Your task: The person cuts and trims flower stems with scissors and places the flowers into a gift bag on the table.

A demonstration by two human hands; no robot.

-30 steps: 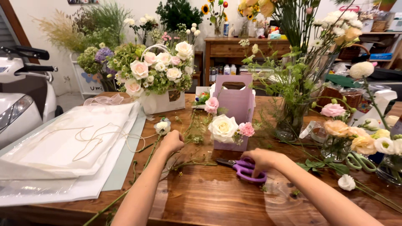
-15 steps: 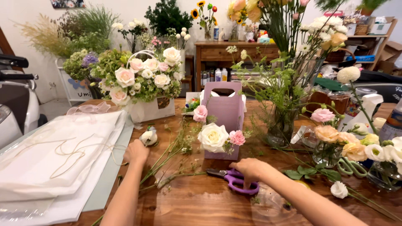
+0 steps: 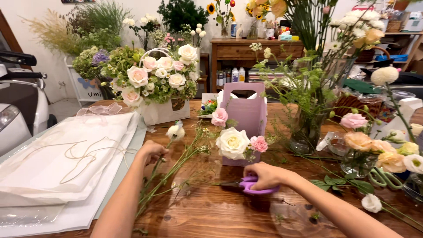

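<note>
Your left hand (image 3: 152,152) is curled closed around a thin green flower stem (image 3: 169,165) whose small white bud (image 3: 176,132) points away from you, the stem lying slantwise on the table (image 3: 211,211). Your right hand (image 3: 264,175) is closed over the handles of the purple scissors (image 3: 252,187), which rest flat on the wood with blades pointing left, just in front of the lilac handled flower box (image 3: 246,119) holding a cream rose (image 3: 232,143) and pink blooms. The wooden table also carries white wrapping paper (image 3: 66,163) at left, a white basket arrangement (image 3: 154,83) behind it, and glass vases of greenery and roses at right; a wooden sideboard (image 3: 255,50) stands by the back wall. Both forearms reach forward from the lower edge, wrists low over the table.
</note>
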